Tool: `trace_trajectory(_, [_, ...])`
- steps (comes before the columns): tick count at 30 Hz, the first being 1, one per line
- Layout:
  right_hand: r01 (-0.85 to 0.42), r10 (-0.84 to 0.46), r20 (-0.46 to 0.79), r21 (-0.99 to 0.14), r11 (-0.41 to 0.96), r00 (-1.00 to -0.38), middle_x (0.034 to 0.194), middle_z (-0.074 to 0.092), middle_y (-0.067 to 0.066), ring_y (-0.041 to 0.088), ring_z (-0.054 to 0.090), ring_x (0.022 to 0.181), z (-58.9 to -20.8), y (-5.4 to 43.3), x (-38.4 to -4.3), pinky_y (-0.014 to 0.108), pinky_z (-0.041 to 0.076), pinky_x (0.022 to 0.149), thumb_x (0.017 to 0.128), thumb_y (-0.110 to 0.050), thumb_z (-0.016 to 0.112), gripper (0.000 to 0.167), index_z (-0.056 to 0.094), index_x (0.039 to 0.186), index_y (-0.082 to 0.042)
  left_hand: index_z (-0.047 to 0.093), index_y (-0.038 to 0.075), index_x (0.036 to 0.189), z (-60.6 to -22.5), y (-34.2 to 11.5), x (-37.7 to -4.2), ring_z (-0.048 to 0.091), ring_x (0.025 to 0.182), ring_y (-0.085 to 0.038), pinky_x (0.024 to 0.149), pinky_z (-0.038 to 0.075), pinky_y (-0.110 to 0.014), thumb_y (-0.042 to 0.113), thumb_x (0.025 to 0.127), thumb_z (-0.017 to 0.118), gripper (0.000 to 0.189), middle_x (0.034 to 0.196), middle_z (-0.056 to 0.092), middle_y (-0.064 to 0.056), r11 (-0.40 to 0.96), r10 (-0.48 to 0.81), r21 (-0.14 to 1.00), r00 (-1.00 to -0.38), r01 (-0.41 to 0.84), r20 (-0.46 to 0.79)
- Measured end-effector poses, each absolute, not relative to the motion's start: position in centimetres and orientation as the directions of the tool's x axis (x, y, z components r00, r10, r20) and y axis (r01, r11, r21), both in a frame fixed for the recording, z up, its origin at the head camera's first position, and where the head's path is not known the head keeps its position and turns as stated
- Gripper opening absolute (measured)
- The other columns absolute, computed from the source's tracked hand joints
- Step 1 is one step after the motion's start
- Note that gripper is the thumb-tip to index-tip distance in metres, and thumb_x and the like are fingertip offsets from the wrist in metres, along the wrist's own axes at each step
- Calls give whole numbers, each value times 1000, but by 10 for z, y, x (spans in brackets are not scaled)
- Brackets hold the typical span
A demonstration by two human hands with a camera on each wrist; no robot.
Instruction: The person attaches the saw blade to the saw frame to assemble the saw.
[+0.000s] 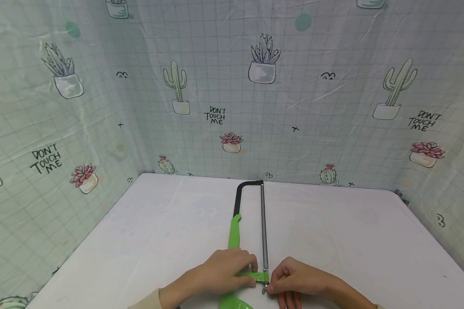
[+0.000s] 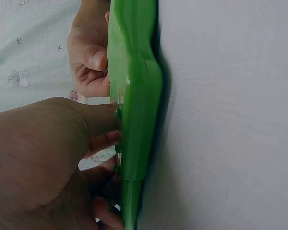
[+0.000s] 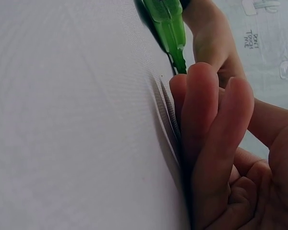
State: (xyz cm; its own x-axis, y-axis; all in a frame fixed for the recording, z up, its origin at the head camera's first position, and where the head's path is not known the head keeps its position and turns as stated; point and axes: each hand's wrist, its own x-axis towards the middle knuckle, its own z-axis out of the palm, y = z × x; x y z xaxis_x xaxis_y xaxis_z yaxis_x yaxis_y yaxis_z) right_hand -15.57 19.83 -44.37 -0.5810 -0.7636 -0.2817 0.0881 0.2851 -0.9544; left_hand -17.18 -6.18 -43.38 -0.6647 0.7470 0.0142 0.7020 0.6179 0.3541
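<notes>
The pale, smooth-topped bench (image 1: 352,240) carries a hacksaw (image 1: 234,234) lying flat, its green handle (image 1: 231,301) on the near side, its black bow (image 1: 237,201) and grey blade (image 1: 264,227) extending toward the far edge.

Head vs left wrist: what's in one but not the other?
Head only: the hacksaw blade along its length, the black front frame and the small metal fitting at the blade's near end.
Left wrist only: a row of green studs, close up.
Both: the saw's green body, left hand, right hand, white tabletop and plant-print sheet.
</notes>
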Motion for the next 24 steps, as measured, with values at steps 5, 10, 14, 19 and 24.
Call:
trace_trajectory(5, [89,-792,-264,-962,259,-550,85,50,55,-3,60,51,-443,200,-158,14,47,47,100,-19,63,36,67,96,16,66,34,106,-434,-62,-173,46,77,4,63,39,-17,52,95,67,21,85,52,21,615,748,361,-664,701,15])
trace_trajectory(10, [99,-808,-257,-965,242,-530,85,48,57,-4,62,52,-443,200,-160,14,48,47,100,-18,63,35,67,100,17,66,34,107,-434,-62,-174,46,78,3,64,39,-18,52,96,67,22,85,52,20,611,751,362,-660,704,19])
trace_trajectory(14, [102,-807,-261,-964,245,-530,86,49,56,-4,62,52,-444,200,-160,14,48,47,100,-18,62,34,68,100,16,66,34,106,-435,-62,-175,46,77,3,63,39,-18,52,96,67,21,84,51,20,610,752,359,-659,707,19])
trace_trajectory(19, [106,-807,-263,-964,245,-529,86,48,57,-4,62,52,-444,200,-160,15,48,47,100,-17,62,33,68,100,16,66,34,106,-435,-62,-174,46,76,3,62,39,-17,52,95,67,21,83,51,20,608,752,360,-659,708,26])
trace_trajectory(24, [108,-807,-263,-964,243,-528,86,51,55,-3,63,52,-444,201,-159,15,49,47,100,-16,62,31,69,102,14,66,34,106,-435,-62,-174,45,76,3,61,39,-18,52,95,67,21,82,50,20,609,750,363,-661,705,26])
